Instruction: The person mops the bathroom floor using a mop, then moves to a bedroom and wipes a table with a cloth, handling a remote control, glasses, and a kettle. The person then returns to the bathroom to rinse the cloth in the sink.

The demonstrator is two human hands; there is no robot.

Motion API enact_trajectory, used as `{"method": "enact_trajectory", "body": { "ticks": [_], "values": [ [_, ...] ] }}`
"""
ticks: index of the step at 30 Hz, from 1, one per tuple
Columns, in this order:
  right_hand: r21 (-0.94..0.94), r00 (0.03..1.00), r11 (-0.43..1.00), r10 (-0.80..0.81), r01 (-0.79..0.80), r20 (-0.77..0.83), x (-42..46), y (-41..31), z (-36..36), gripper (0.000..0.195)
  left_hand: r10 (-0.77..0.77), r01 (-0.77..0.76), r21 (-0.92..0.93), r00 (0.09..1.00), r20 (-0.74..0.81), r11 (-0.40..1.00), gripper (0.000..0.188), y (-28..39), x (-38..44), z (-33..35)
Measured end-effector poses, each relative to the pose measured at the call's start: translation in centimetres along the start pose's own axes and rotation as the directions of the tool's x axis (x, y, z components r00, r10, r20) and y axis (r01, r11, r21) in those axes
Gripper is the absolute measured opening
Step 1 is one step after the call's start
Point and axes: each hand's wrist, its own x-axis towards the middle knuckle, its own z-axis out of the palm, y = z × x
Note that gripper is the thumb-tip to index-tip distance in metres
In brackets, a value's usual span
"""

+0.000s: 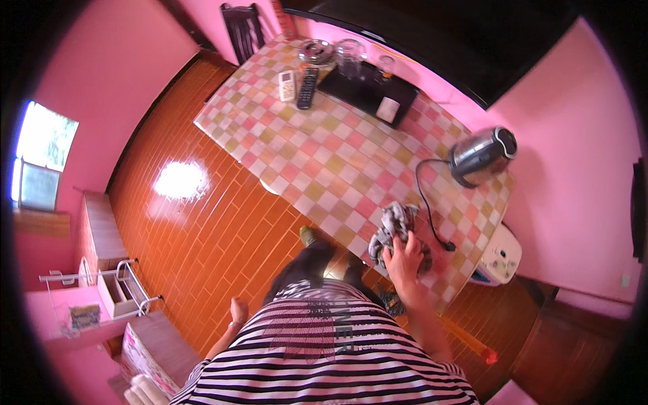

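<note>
My right hand [404,258] presses a crumpled grey-and-white patterned cloth [397,220] onto the near edge of the table, fingers spread over it and gripping its folds. The table has a checked pink, white and olive cover [324,152]. My left hand [239,310] hangs low at my left side, over the floor and away from the table. Its fingers look curled, but are mostly hidden. Right of the cloth lies the plug of a black power cord [430,212], which runs to an electric kettle [481,157] near the wall.
At the table's far side are a white remote [286,86], a black remote [307,88], a glass jar [350,58] and a black tray [349,93]. A large dark screen [445,40] overhangs them. A white plastic stool [501,255] and an orange pole [468,339] are at right.
</note>
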Motion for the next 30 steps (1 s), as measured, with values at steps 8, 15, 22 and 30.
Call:
{"method": "enact_trajectory", "body": {
  "ticks": [8, 15, 22, 30],
  "values": [
    [0.018, 0.994, 0.997, -0.073, 0.075, -0.081, 3.6, -9.3, 2.9, 0.032, -0.307, 0.280, 0.141, 0.923, 0.233, 0.950, 0.050, -8.0, -4.3, 3.8],
    [0.000, 0.971, 0.971, -0.239, 0.239, -0.007, 14.2, -27.5, 8.7, 0.035, -0.380, 0.406, -0.109, 0.902, 0.205, 0.907, 0.037, -7.0, 0.7, -0.6],
    [0.010, 0.965, 0.968, -0.252, 0.252, 0.069, 22.8, -39.6, 12.8, 0.028, -0.503, 0.507, -0.188, 0.861, 0.073, 0.841, 0.027, -11.8, 10.9, -6.0],
    [-0.215, 0.988, 0.976, 0.011, 0.023, 0.157, 26.7, -46.3, 13.5, 0.031, -0.221, 0.144, -0.461, 0.968, -0.118, 0.876, 0.031, 2.0, 40.4, -16.0]
  ]
}}
